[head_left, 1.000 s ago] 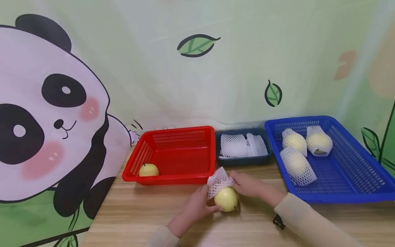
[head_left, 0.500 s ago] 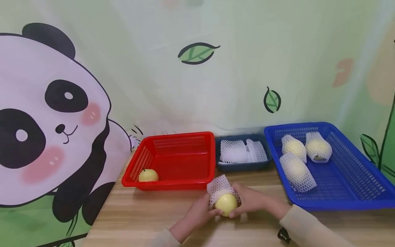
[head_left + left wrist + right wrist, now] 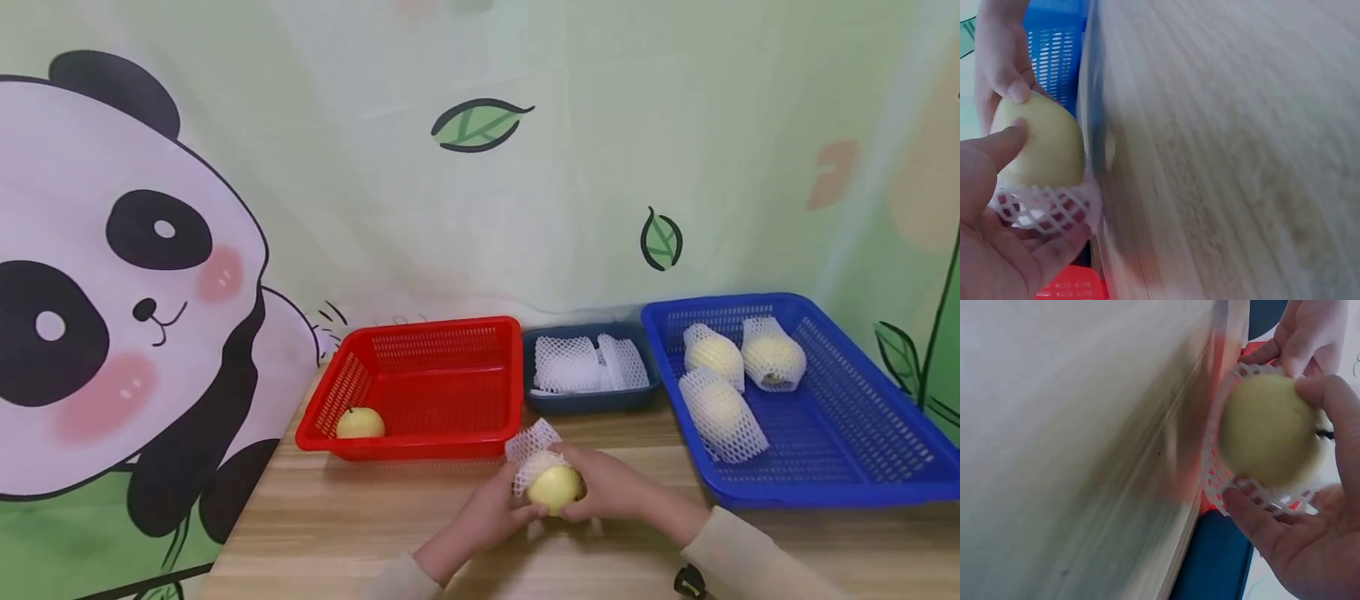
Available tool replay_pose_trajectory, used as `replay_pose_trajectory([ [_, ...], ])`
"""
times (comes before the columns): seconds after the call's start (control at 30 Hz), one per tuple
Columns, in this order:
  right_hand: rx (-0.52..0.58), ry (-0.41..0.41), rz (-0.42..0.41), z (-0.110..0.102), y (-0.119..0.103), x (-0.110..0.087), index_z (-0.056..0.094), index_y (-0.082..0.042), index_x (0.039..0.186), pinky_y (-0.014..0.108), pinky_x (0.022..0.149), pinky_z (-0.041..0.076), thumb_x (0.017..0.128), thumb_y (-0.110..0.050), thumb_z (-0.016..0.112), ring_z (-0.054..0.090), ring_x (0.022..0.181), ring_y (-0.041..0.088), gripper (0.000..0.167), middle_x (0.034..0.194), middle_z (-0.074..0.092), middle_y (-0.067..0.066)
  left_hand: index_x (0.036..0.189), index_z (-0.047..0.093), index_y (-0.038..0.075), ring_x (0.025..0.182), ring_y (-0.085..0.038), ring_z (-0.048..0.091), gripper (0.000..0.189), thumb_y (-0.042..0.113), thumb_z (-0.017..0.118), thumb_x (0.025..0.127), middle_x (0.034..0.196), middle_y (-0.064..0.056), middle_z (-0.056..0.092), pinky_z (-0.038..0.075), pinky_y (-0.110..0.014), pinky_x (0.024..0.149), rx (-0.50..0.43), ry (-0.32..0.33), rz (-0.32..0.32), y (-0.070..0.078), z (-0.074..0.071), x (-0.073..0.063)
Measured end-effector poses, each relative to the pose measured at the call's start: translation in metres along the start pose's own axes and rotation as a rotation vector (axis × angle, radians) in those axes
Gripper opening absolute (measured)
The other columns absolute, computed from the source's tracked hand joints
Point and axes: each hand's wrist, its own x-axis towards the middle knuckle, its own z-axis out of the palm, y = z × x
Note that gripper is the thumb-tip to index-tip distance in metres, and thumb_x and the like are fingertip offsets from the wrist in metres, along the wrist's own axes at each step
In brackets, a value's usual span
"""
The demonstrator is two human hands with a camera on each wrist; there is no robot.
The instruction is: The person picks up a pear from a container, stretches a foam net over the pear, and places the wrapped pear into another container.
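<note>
A pale yellow pear (image 3: 557, 490) sits partly inside a white foam net sleeve (image 3: 531, 450), close over the wooden table. My left hand (image 3: 491, 510) grips pear and net from the left, thumb on the bare skin and fingers under the mesh in the left wrist view. From the other side my right hand (image 3: 611, 485) holds the pear. In the right wrist view its thumb lies on the pear (image 3: 1266, 431) near the dark stem, and its fingers are at the edge of the net (image 3: 1213, 469). The net's far end stands up loose beyond the fruit.
A red basket (image 3: 442, 442) at the left holds one bare pear (image 3: 361, 422). Behind my hands, a dark blue tray (image 3: 592, 404) contains folded foam nets (image 3: 567, 364). In the blue basket (image 3: 832, 492) at right lie three net-covered pears (image 3: 723, 412). A small black object (image 3: 689, 581) is by my right sleeve.
My right hand has come from the net's upper edge down round the pear's right side. The net now covers more of the pear, and the pear has turned slightly.
</note>
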Motion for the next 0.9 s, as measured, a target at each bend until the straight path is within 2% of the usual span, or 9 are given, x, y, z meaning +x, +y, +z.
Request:
replay_pose_trajectory([
  [0.13, -0.036, 0.145, 0.049, -0.006, -0.001, -0.010, 0.053, 0.003, 0.140, 0.044, 0.093, 0.057, 0.075, -0.024, 0.086, 0.068, 0.111, 0.027, 0.077, 0.127, 0.069, 0.018, 0.098, 0.056, 0.003, 0.080, -0.012, 0.055, 0.022, 0.005, 0.075, 0.088, 0.085, -0.005, 0.060, 0.048, -0.024, 0.070, -0.061, 0.065, 0.039, 0.007, 0.003, 0.009],
  [0.23, -0.050, 0.238, 0.062, -0.012, -0.003, -0.014, 0.053, 0.003, 0.140, 0.054, 0.098, 0.056, 0.077, -0.021, 0.085, 0.066, 0.118, 0.037, 0.075, 0.133, 0.065, 0.023, 0.083, 0.045, 0.006, 0.071, -0.007, 0.041, 0.023, -0.001, 0.066, 0.090, 0.074, 0.002, 0.040, 0.034, -0.018, 0.061, -0.105, 0.108, 0.033, 0.013, 0.007, 0.017],
  [0.33, -0.063, 0.289, 0.072, -0.016, -0.004, -0.018, 0.053, 0.005, 0.139, 0.056, 0.099, 0.055, 0.078, -0.019, 0.084, 0.065, 0.120, 0.040, 0.073, 0.135, 0.063, 0.026, 0.080, 0.044, 0.007, 0.067, -0.005, 0.037, 0.023, -0.001, 0.063, 0.090, 0.071, 0.005, 0.036, 0.030, -0.016, 0.059, -0.156, 0.134, 0.023, 0.018, 0.011, 0.023],
  [0.47, -0.091, 0.337, 0.093, -0.016, -0.004, -0.021, 0.053, 0.006, 0.139, 0.056, 0.098, 0.055, 0.078, -0.016, 0.084, 0.064, 0.119, 0.041, 0.071, 0.132, 0.064, 0.027, 0.078, 0.044, 0.004, 0.067, -0.005, 0.037, 0.023, -0.004, 0.063, 0.087, 0.071, 0.005, 0.036, 0.029, -0.017, 0.059, -0.211, 0.140, 0.029, 0.025, 0.016, 0.028],
  [0.67, -0.173, 0.402, 0.117, -0.010, 0.002, -0.018, 0.054, 0.007, 0.135, 0.055, 0.095, 0.056, 0.077, -0.007, 0.082, 0.066, 0.111, 0.040, 0.066, 0.120, 0.067, 0.027, 0.078, 0.043, 0.003, 0.069, -0.003, 0.036, 0.023, -0.008, 0.062, 0.086, 0.074, 0.005, 0.036, 0.030, -0.016, 0.061, -0.264, 0.116, 0.060, 0.034, 0.025, 0.034],
  [0.9, -0.156, 0.363, 0.192, -0.010, 0.005, -0.014, 0.058, 0.004, 0.128, 0.056, 0.095, 0.055, 0.083, -0.010, 0.078, 0.067, 0.111, 0.041, 0.051, 0.118, 0.068, 0.026, 0.077, 0.043, 0.003, 0.068, -0.005, 0.038, 0.022, -0.008, 0.060, 0.085, 0.072, 0.004, 0.037, 0.030, -0.015, 0.060, -0.269, 0.093, 0.058, 0.035, 0.034, 0.040],
])
